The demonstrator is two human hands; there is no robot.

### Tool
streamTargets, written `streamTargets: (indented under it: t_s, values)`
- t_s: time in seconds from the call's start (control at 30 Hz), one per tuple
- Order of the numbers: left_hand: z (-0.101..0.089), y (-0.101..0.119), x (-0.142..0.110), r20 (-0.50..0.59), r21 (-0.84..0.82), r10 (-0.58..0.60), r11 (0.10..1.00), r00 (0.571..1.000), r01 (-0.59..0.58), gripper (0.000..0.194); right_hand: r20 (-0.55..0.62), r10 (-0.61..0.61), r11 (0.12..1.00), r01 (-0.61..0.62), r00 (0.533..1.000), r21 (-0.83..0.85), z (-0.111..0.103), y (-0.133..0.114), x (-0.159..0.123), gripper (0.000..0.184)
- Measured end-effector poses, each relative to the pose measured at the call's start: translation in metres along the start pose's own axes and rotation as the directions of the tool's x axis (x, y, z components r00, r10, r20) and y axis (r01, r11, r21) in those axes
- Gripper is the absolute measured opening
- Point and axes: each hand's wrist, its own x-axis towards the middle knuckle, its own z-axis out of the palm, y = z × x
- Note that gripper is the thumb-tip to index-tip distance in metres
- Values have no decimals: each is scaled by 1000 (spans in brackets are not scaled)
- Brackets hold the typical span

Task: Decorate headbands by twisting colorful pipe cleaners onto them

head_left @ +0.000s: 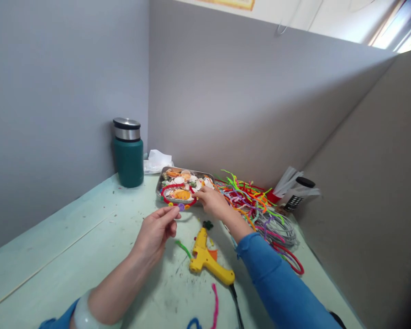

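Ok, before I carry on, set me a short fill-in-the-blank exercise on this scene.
1. The glue gun has a ____ handle.
2. In the picture, the bottle stands to the ____ of the metal tray.
3. The left hand pinches a beaded loop whose fuzzy stem is ____.
4. The right sleeve is ____.

Missing words: yellow; left; red; blue.

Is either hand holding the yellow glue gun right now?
No, the glue gun lies on the table, apart from both the left hand and the right hand.
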Motion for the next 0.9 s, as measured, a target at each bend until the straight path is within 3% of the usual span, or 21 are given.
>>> streamTargets:
  t_s: [0.17, 0.3, 0.47, 0.57, 0.67, 0.77, 0.9]
  values:
    - [-1, -1, 1, 6, 3, 5, 1000, 1000, -5, 28, -7, -170, 985, 170, 985, 21, -6, 5, 6, 15]
    - [1, 0, -1, 24, 69, 48, 996, 999, -50, 26, -57, -216, 968, 221, 975, 117, -16, -3, 6, 16]
    - [4, 4, -7, 30, 184, 175, 967, 984, -178, 22, -204, -115, 928, 178, 972, 326, -31, -25, -10, 13]
    - [6, 7, -13, 25, 290, 310, 907, 950, -304, 16, -278, -8, 890, 134, 961, 437, -40, -41, -33, 13]
    - [9, 7, -22, 37, 432, 497, 774, 867, -462, 10, -280, 120, 856, 43, 953, 516, -48, -53, -57, 12]
    - [11, 5, -30, 123, 538, 667, 577, 735, -614, 9, -249, 227, 814, -43, 942, 579, -52, -60, -72, 12]
    - [6, -3, -34, 287, 613, 759, 323, 584, -721, 23, -173, 278, 752, -103, 945, 651, -56, -64, -80, 13]
